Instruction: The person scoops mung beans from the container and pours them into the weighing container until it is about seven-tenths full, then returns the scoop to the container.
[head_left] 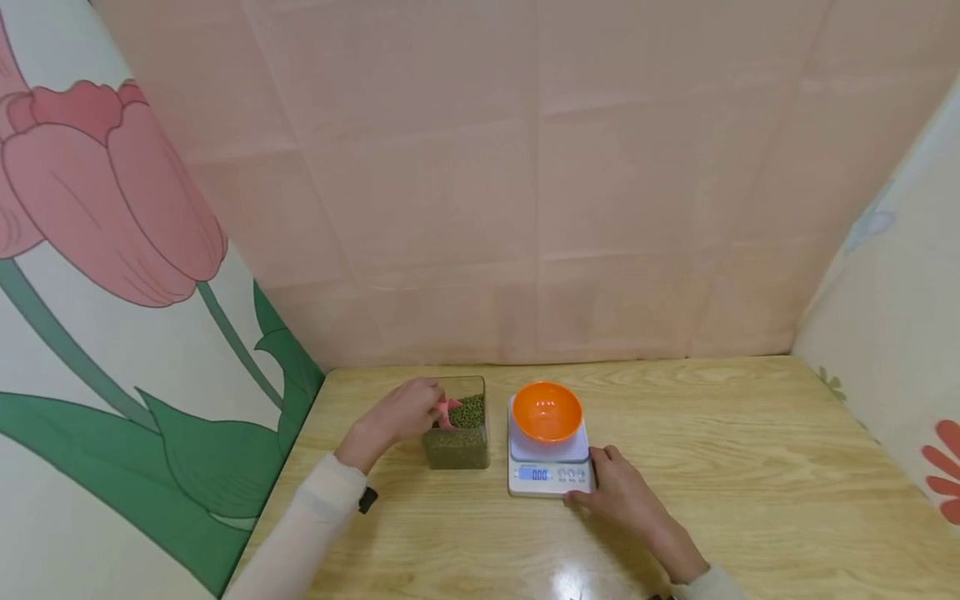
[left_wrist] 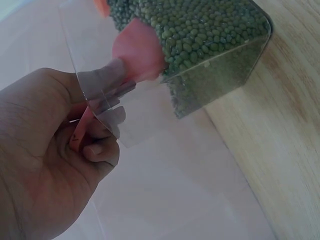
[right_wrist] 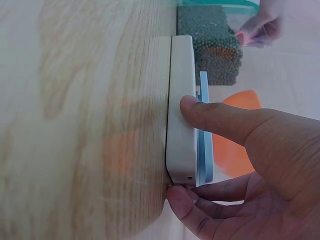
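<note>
My left hand (head_left: 401, 412) grips a pink scoop (left_wrist: 140, 50) by its handle. The scoop's bowl rests against green mung beans (left_wrist: 200, 30) inside a clear square container (head_left: 457, 454). Just right of that stands a white kitchen scale (head_left: 517, 487), its display reading 0.00. An orange bowl (head_left: 547, 412) sits upright on the scale's platform, with no beans visible in it. At the scale's front right corner, my right hand (head_left: 618, 492) holds the body, thumb (right_wrist: 192, 110) on the front side and fingers along the right side.
The light wooden table (head_left: 720, 467) extends to the right of the scale. A pink sheet (head_left: 525, 183) hangs behind its back edge. Printed flower panels (head_left: 97, 192) stand at the left and right.
</note>
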